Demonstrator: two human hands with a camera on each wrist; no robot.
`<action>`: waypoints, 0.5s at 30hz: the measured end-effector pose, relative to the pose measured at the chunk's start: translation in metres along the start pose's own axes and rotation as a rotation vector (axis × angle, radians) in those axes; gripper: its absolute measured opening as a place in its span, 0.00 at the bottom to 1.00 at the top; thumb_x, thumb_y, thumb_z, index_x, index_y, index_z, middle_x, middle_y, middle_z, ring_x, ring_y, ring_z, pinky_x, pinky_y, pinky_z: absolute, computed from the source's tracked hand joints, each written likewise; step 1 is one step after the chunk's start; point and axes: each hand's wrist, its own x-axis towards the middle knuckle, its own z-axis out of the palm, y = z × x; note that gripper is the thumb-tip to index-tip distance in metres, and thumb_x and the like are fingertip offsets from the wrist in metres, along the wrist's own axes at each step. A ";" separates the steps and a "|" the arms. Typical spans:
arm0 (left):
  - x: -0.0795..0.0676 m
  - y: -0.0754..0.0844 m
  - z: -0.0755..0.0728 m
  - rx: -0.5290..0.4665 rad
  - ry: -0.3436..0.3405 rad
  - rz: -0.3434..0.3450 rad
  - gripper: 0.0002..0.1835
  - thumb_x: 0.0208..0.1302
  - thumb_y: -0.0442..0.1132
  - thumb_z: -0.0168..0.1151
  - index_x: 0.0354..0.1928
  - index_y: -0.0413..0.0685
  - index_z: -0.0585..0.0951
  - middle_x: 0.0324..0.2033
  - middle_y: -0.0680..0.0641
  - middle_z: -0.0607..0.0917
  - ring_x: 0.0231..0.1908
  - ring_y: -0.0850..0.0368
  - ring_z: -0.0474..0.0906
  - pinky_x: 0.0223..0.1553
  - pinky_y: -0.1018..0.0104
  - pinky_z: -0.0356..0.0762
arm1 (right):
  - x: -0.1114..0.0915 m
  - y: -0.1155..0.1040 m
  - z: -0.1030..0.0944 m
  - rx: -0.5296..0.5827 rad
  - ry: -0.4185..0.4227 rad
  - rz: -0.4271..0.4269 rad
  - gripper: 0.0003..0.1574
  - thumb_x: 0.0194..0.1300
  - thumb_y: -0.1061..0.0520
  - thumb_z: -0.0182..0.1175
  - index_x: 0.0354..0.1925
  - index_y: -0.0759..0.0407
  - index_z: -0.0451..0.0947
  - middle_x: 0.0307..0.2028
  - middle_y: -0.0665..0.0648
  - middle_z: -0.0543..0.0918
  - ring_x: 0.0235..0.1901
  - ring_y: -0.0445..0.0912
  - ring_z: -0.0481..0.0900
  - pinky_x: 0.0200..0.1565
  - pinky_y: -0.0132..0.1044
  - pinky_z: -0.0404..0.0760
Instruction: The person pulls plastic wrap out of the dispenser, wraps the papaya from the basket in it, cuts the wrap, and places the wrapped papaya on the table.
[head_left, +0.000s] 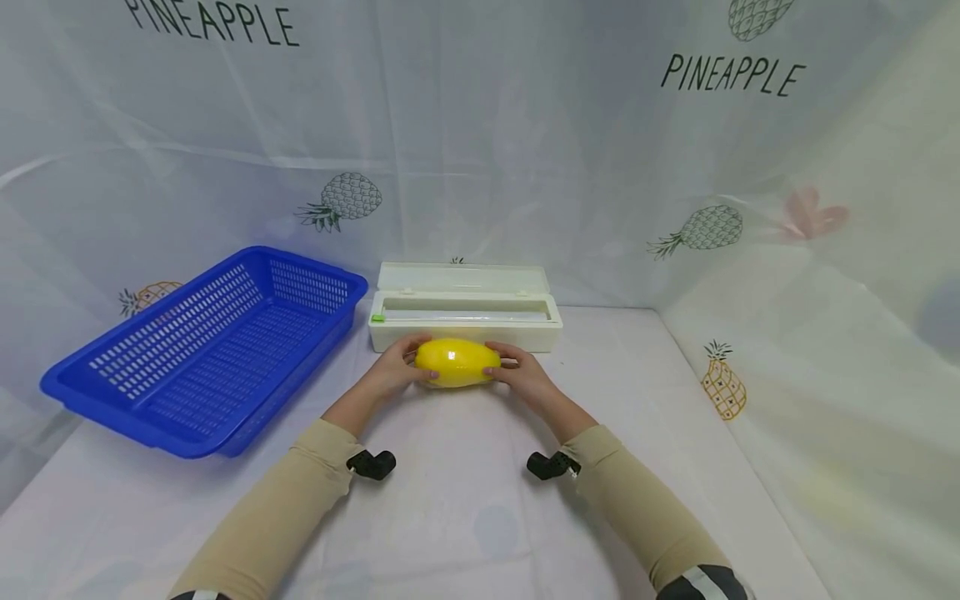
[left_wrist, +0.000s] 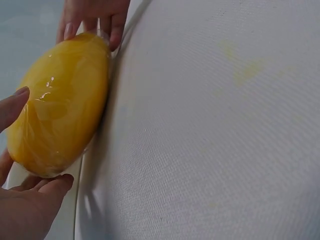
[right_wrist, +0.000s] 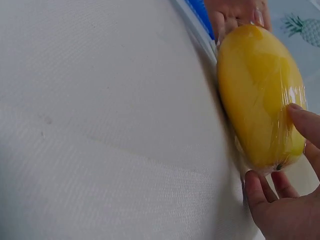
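Note:
A glossy yellow melon point(head_left: 456, 363) lies sideways on the white cloth, with clear cling film stretched over its skin. In the left wrist view, film wrinkles show on the melon point(left_wrist: 65, 100). My left hand point(head_left: 395, 367) holds its left end, thumb on the near side and fingers curled round the tip. At the opposite end my right hand point(head_left: 527, 377) grips it in the same manner. Film bunches near the dark stem spot in the right wrist view, close to the right fingertips point(right_wrist: 254, 184). Right behind the melon stands a white cling film dispenser point(head_left: 517, 337), its lid raised.
A blue plastic basket point(head_left: 300, 377) with slotted sides stands at the left. The film roll point(head_left: 465, 316) lies inside the dispenser, and a small green slider point(head_left: 378, 318) sits at its left edge. A pineapple-print curtain point(head_left: 510, 167) hangs behind and along the right side.

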 end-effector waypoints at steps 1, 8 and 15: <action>0.000 0.000 0.000 -0.004 -0.002 0.000 0.42 0.53 0.26 0.71 0.70 0.42 0.63 0.69 0.37 0.62 0.69 0.38 0.55 0.70 0.49 0.53 | 0.000 0.000 0.000 -0.001 -0.004 -0.004 0.34 0.62 0.60 0.67 0.66 0.49 0.72 0.62 0.59 0.70 0.58 0.55 0.72 0.58 0.48 0.74; -0.005 0.006 0.000 -0.028 -0.016 -0.002 0.47 0.53 0.25 0.71 0.73 0.44 0.59 0.71 0.34 0.57 0.70 0.36 0.53 0.69 0.47 0.54 | -0.014 -0.020 -0.001 -0.057 -0.056 -0.028 0.37 0.64 0.60 0.65 0.70 0.57 0.66 0.66 0.64 0.66 0.61 0.60 0.69 0.61 0.52 0.70; -0.005 0.002 -0.003 -0.001 0.004 -0.025 0.47 0.53 0.27 0.72 0.73 0.48 0.59 0.71 0.37 0.58 0.70 0.38 0.55 0.68 0.49 0.57 | 0.001 0.000 -0.004 -0.069 -0.029 -0.033 0.41 0.61 0.55 0.69 0.70 0.52 0.66 0.70 0.63 0.61 0.63 0.60 0.67 0.63 0.56 0.67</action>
